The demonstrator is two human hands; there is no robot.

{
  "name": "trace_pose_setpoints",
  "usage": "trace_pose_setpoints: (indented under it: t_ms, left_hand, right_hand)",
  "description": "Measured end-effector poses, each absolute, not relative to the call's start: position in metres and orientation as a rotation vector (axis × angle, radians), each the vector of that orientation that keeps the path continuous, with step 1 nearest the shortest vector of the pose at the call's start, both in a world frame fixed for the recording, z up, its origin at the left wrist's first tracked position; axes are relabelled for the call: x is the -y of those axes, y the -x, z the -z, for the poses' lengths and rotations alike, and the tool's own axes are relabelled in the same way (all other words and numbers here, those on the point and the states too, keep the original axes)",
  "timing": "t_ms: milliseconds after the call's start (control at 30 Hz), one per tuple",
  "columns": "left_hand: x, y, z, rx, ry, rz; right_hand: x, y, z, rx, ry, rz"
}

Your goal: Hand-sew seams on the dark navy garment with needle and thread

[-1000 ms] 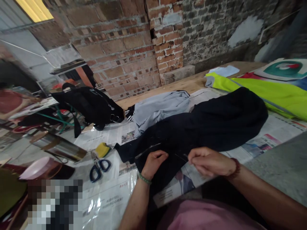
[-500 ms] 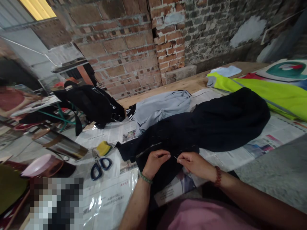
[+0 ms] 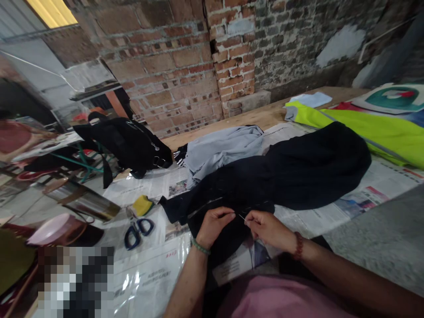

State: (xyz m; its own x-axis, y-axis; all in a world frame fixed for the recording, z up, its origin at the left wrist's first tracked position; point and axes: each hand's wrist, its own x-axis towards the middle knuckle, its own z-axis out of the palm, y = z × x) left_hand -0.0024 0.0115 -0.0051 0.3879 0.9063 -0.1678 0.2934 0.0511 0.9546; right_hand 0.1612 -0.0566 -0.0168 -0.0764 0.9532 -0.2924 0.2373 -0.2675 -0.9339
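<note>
A dark navy garment [image 3: 241, 181] lies bunched on the newspaper in front of me, with pale stitches along it. My right hand [image 3: 266, 227] pinches a thin sewing needle [image 3: 242, 217], its tip pointing left over the cloth. Just left of it, my left hand [image 3: 215, 227] is closed at the garment's near part, thumb and forefinger pressed together on the dark cloth. A small gap separates the two hands' fingertips. Any thread is too fine to make out.
Dark-handled scissors [image 3: 139, 232] and a yellow sponge-like piece [image 3: 143, 205] lie at left, near a steel flask [image 3: 88, 201] and a pink-lidded jar [image 3: 56, 229]. Behind are a black bag [image 3: 132, 145], grey cloth [image 3: 225, 145], a yellow vest [image 3: 364, 128] and an iron [image 3: 394, 98]. Another person [image 3: 16, 141] sits far left.
The view has shifted very slightly. Both hands keep almost the same pose over the dark garment, and the needle stays in my right fingers.
</note>
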Motion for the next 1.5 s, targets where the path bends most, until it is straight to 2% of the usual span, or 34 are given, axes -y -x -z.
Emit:
trace_pose_setpoints:
  t_ms: [667, 867, 1033, 1100, 1200, 1267, 1333, 1400, 1500]
  left_hand:
    - [-0.011, 0.003, 0.007, -1.091, -1.549, -0.647]
    - [-0.008, 0.001, 0.005, -1.031, -1.652, -0.597]
    - [-0.008, 0.002, 0.003, -1.013, -1.743, -0.612]
    - [-0.009, 0.004, 0.004, -1.011, -1.792, -0.644]
    - [-0.011, 0.007, 0.005, -0.983, -1.854, -0.704]
    - [-0.013, 0.008, 0.005, -0.953, -1.874, -0.746]
    - [-0.013, 0.007, 0.004, -0.924, -1.894, -0.797]
    - [-0.013, 0.006, 0.002, -0.905, -1.915, -0.856]
    - [-0.013, 0.006, 0.001, -0.899, -1.943, -0.922]
  right_hand:
    - [0.053, -0.156, 0.022, 1.27, 1.521, -1.408]
    - [0.046, -0.148, 0.028, 1.343, 1.555, -1.279]
    - [0.048, -0.145, 0.014, 1.444, 1.552, -1.3]
    - [0.052, -0.153, -0.001, 1.631, 1.582, -1.181]
    - [0.049, -0.176, -0.027, 1.895, 1.639, -0.742]
    - [0.039, -0.191, -0.038, 1.904, 1.632, -0.448]
    - [0.023, -0.199, -0.042, 1.866, 1.581, -0.309]
    - [0.008, -0.201, -0.038, 1.881, 1.524, -0.422]
    - [-0.007, -0.194, -0.021, 1.909, 1.466, -0.886]
